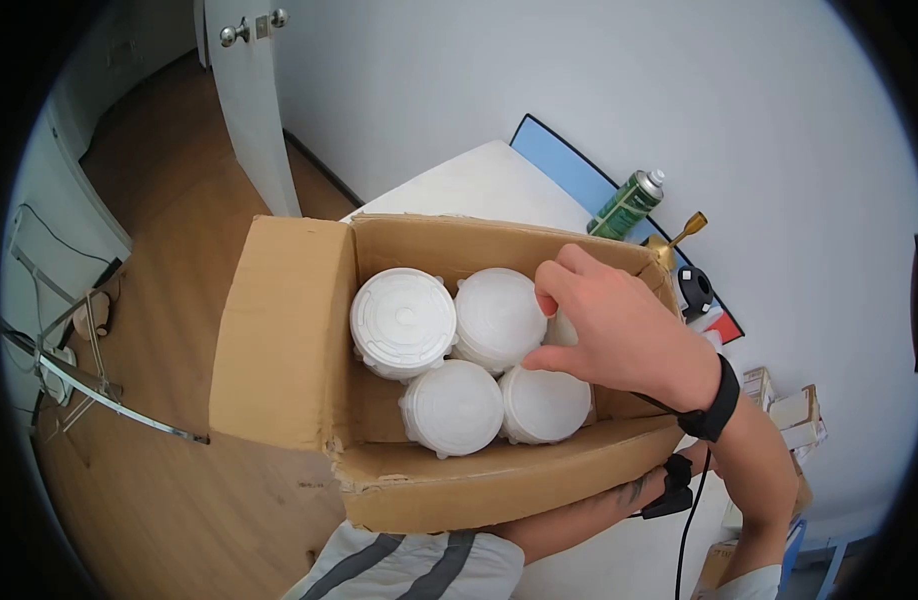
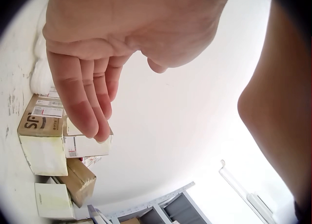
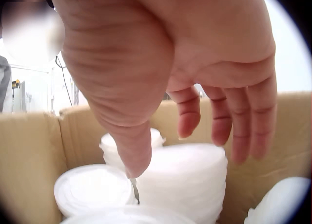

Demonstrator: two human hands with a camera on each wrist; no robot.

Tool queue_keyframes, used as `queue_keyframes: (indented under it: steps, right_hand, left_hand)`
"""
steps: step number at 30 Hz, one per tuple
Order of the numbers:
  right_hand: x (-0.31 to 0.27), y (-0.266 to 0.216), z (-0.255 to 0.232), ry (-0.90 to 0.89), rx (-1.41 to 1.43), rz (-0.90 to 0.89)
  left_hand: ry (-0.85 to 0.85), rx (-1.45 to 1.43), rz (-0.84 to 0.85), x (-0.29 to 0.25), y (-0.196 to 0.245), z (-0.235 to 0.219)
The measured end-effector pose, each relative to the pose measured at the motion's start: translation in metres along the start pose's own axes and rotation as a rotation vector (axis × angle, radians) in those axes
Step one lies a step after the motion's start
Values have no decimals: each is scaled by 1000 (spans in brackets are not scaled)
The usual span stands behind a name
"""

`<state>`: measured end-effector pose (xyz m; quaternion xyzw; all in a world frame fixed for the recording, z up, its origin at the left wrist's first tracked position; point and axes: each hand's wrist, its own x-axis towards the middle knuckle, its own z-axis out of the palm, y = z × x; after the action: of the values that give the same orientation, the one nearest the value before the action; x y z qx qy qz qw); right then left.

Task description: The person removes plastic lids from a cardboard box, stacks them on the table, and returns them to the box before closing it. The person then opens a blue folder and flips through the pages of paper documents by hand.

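Observation:
A cardboard box (image 1: 389,508) stands open, with several stacks of round white plastic lids (image 1: 404,318) inside. Above the right-hand stacks, my right hand (image 1: 619,325) reaches in from the right with thumb and fingers apart. In the right wrist view its fingers hang loosely over a white stack (image 3: 180,185), the thumb tip overlapping that stack's edge. Nothing shows between the fingers. My left forearm passes along the box's near side, and the box hides most of that arm's end. The left wrist view shows my left hand (image 2: 117,34) with fingers relaxed and nothing held.
The box rests on a white table (image 1: 469,180). Behind it, by the wall, are a green spray can (image 1: 627,205) and a gold-coloured stand (image 1: 679,238). Smaller cartons (image 1: 794,415) lie to the right. A white door (image 1: 249,110) stands ajar at the back left.

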<state>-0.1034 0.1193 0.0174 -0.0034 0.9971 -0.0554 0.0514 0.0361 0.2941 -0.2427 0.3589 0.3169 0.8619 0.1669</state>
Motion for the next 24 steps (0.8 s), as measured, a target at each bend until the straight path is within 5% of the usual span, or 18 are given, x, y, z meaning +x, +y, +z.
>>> queue_keyframes:
  steps: [2,5,6,7,8,10,11,14,15,17,24]
  right_hand:
    - [-30,1,-29,203,21,-17]
    - [-109,16,-66,548,124,188]
    - [-142,25,-69,584,77,287]
    - [-177,40,-62,681,188,497]
    - [-211,56,-49,788,311,682]
    - [-281,96,-9,726,198,982]
    - [-321,115,26,556,82,1087]
    - [-385,125,112,-41,80,1358]
    - [-393,117,136,-31,95,1362]
    - [-395,105,166,132,146,1145]
    - [-394,117,179,71,208,1160]
  left_hand:
    - [-31,-32,6,-17,1,26]
    - [-210,-201,-34,-93,-4,138]
    - [-501,164,-303,-51,77,91]
    - [-462,104,-308,-25,116,85]
    - [-584,390,-466,-13,140,79]
    - [-617,668,-199,-18,137,72]
    - [-647,866,-81,-26,126,67]
    - [-739,1290,-146,-29,130,61]
    - [-752,1300,-140,-30,129,57]
    - [-951,1403,-453,-29,126,50]
    - [-1286,1583,-586,-25,145,60]
